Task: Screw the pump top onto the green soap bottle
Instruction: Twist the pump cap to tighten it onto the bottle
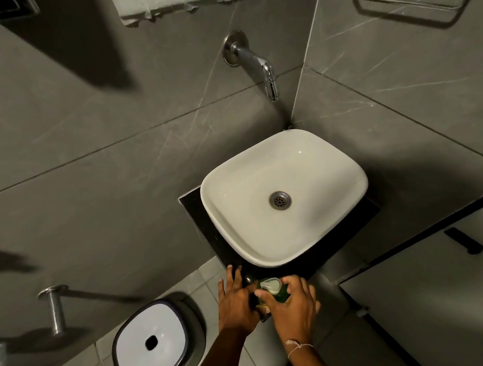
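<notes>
The green soap bottle [280,296] stands on the near corner of the dark counter [197,209], mostly covered by my hands. Its white pump top [270,284] sits on the bottle's neck, seen from above. My right hand [291,309] wraps the bottle from the right, with the thumb and fingers around the pump top. My left hand [236,302] lies against the bottle's left side, fingers stretched toward the basin. Whether the left hand grips the bottle or only steadies it is hard to tell.
A white basin [265,248] with a metal drain [280,200] fills the counter behind the bottle. A chrome tap [254,62] juts from the grey tiled wall above. A white-lidded bin [152,343] stands on the floor at the lower left, beside a metal wall peg [55,310].
</notes>
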Motion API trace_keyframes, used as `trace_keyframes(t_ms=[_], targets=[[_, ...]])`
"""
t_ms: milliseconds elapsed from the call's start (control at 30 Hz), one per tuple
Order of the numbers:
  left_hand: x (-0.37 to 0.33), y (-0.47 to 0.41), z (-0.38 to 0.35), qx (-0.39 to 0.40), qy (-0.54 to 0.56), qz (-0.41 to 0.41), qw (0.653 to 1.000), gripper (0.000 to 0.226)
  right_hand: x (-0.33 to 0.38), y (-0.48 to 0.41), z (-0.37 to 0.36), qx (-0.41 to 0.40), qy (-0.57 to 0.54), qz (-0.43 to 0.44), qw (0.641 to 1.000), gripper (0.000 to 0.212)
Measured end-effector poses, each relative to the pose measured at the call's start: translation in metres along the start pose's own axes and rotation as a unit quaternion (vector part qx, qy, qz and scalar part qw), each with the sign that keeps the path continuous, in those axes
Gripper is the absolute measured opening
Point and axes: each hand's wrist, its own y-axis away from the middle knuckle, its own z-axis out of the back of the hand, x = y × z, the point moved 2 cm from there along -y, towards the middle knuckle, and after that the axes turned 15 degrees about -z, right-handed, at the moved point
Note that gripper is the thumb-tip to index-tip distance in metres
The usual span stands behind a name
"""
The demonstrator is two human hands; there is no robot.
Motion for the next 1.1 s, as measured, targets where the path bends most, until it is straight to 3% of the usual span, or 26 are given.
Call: trace_keyframes(t_ms=[133, 400, 633, 767, 1100], targets=[[-0.001, 0.001, 0.002, -0.003, 0.001, -0.005, 1.000, 0.053, 0.008, 0.019, 0.008, -0.035, -0.039, -0.015, 0.999, 0.064], [0.000, 0.001, -0.001, -0.016, 0.013, -0.003, 1.000, 0.032, 0.020, 0.025, 0.009, -0.090, -0.008, -0.050, 0.995, 0.047], [0.002, 0.000, -0.003, -0.028, 0.011, -0.010, 1.000, 0.038, 0.018, 0.023, 0.013, -0.087, 0.012, -0.008, 0.996, 0.042], [0.001, 0.000, -0.002, -0.024, 0.011, -0.010, 1.000, 0.048, 0.013, 0.020, 0.023, -0.038, 0.026, 0.041, 0.998, 0.049], [0.002, 0.000, -0.001, -0.001, 0.011, -0.008, 1.000, 0.061, 0.011, -0.021, 0.050, 0.189, 0.022, 0.152, 0.970, 0.056]])
